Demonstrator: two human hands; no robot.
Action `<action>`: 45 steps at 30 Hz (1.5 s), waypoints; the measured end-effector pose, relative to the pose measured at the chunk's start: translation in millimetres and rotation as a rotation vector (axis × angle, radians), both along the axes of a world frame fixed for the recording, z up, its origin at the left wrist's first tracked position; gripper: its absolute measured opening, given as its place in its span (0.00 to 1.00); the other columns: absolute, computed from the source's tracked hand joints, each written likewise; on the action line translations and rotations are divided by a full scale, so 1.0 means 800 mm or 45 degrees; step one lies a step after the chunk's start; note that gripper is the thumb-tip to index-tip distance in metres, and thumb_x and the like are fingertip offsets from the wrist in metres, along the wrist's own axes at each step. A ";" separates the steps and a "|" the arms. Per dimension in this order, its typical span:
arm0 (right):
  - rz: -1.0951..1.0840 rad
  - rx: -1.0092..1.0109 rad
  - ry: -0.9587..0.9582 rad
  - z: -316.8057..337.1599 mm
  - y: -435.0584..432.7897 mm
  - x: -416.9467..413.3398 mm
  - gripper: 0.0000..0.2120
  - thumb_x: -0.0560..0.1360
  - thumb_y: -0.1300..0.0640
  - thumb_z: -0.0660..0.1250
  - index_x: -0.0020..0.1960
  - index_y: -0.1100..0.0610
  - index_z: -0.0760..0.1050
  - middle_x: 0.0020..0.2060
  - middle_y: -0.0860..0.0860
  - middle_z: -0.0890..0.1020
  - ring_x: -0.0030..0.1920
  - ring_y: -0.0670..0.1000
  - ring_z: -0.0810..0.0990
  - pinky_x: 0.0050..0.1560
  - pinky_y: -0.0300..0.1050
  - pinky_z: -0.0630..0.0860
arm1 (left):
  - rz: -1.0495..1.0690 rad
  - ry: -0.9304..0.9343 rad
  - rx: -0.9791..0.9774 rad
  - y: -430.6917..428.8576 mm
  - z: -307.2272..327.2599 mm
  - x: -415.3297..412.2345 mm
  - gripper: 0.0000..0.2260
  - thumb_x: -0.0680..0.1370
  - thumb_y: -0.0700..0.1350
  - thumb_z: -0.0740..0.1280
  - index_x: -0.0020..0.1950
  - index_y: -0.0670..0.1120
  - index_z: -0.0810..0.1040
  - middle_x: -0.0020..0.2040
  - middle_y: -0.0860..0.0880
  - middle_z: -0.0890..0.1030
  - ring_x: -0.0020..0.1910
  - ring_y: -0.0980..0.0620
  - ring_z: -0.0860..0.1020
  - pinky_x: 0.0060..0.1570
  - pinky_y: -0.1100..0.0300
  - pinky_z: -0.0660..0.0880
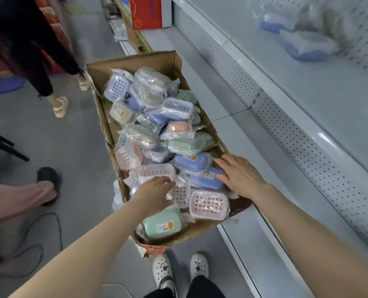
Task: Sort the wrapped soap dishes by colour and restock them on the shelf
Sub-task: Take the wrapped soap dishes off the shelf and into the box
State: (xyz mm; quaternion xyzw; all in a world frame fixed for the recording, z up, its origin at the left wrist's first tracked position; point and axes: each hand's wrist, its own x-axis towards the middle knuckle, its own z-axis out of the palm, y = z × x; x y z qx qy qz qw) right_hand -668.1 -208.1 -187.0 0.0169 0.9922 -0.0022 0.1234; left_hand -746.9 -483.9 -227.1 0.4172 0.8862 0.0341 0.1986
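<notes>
The right hand (240,176) lies flat, grip apart, fingers on a blue wrapped soap dish (209,181) in the cardboard box (135,61). The left hand (155,195) hangs over a pink soap dish (157,173), too blurred to tell whether its grip is closed. Slick wrappers in the loose, mixed heap could let a dish slip or drag neighbours out, and a wrong colour might join the blue dishes (303,53) on the shelf (307,100).

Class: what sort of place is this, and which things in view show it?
Probably a shop aisle being restocked: white shelving with perforated back panels on the right, a cardboard box on the floor heaped with plastic-wrapped soap dishes carrying stickers, and a few blue ones already on the shelf.
</notes>
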 end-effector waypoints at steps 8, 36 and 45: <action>-0.114 0.083 0.372 0.121 0.058 -0.003 0.24 0.81 0.46 0.56 0.74 0.55 0.66 0.70 0.56 0.71 0.67 0.59 0.71 0.66 0.55 0.71 | -0.106 0.357 0.291 0.085 0.114 -0.091 0.21 0.78 0.53 0.67 0.70 0.51 0.73 0.67 0.50 0.75 0.64 0.47 0.74 0.58 0.51 0.75; -0.551 0.229 0.527 0.283 0.475 -0.142 0.27 0.82 0.48 0.57 0.77 0.56 0.58 0.71 0.56 0.67 0.66 0.59 0.71 0.61 0.52 0.70 | -0.127 0.465 0.395 0.605 0.264 -0.231 0.36 0.77 0.66 0.59 0.78 0.47 0.56 0.76 0.42 0.62 0.71 0.40 0.65 0.69 0.48 0.63; -0.680 0.004 0.624 0.245 0.485 -0.219 0.19 0.77 0.49 0.63 0.62 0.61 0.69 0.47 0.59 0.79 0.47 0.61 0.77 0.39 0.49 0.69 | 0.003 0.619 0.280 0.526 0.274 -0.265 0.36 0.70 0.62 0.66 0.72 0.44 0.64 0.62 0.43 0.72 0.61 0.41 0.69 0.60 0.52 0.69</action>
